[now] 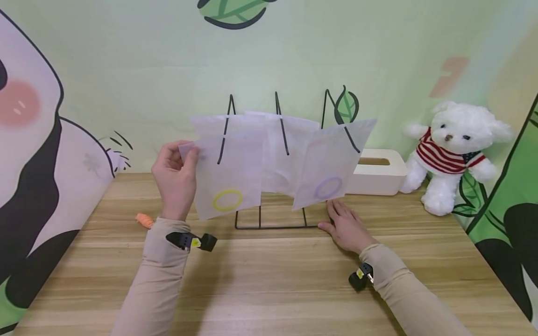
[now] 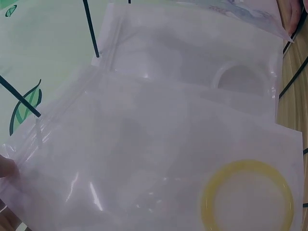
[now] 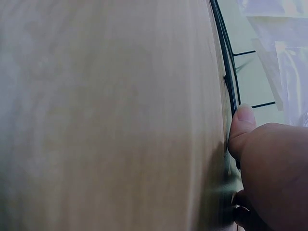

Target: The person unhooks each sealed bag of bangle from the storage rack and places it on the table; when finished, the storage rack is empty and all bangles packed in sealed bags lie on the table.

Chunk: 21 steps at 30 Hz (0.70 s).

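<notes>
A black wire rack (image 1: 277,227) stands on the table with translucent plastic bags hung on its prongs. My left hand (image 1: 174,179) pinches the upper left edge of the left bag (image 1: 231,168), which bears a yellow ring (image 2: 207,207). Behind it hangs a middle bag (image 1: 279,168); its pale ring (image 2: 219,77) shows in the left wrist view. The right bag (image 1: 325,158) has a purple ring and hangs tilted. Low at the rack's right front, my right hand (image 1: 346,226) rests with fingers extended, its thumb touching the base wire (image 3: 230,82).
Behind the right bag sits a white tissue box (image 1: 382,179). A white teddy bear (image 1: 456,154) in a striped shirt sits at the table's right rear. Near my left wrist lies a small orange object (image 1: 145,220). A printed wall backs the wooden table (image 1: 269,280).
</notes>
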Each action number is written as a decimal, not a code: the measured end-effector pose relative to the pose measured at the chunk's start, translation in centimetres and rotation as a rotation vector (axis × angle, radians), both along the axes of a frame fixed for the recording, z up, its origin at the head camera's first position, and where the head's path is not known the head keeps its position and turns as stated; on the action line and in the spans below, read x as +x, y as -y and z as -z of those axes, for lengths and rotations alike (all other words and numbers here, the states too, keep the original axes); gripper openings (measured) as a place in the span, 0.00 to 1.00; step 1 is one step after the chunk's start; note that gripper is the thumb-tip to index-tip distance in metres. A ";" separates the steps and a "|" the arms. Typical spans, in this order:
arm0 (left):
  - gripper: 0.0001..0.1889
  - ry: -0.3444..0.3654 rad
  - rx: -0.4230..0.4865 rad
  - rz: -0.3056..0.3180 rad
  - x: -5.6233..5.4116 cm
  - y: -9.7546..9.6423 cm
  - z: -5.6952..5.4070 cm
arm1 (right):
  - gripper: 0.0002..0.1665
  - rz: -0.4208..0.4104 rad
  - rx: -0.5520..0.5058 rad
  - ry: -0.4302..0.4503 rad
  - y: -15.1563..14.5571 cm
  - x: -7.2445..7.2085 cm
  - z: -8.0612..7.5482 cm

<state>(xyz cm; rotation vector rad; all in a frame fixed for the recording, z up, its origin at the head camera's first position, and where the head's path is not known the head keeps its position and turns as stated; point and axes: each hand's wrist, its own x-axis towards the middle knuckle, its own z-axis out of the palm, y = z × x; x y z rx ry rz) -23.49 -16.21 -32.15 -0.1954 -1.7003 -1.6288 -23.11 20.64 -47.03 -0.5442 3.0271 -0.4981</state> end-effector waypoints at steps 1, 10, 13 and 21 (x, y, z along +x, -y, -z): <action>0.09 0.000 0.003 0.001 0.0 0.0 0.0 | 0.43 0.000 0.000 0.000 0.0 0.0 0.0; 0.09 0.013 0.015 0.007 0.3 -0.1 -0.1 | 0.43 0.000 -0.008 -0.003 0.0 0.0 0.1; 0.10 0.013 0.017 0.006 0.3 -0.1 -0.1 | 0.43 0.002 -0.011 -0.001 0.0 0.0 0.1; 0.08 0.022 0.029 0.001 0.5 -0.1 -0.1 | 0.43 0.001 -0.008 -0.010 0.0 0.0 0.2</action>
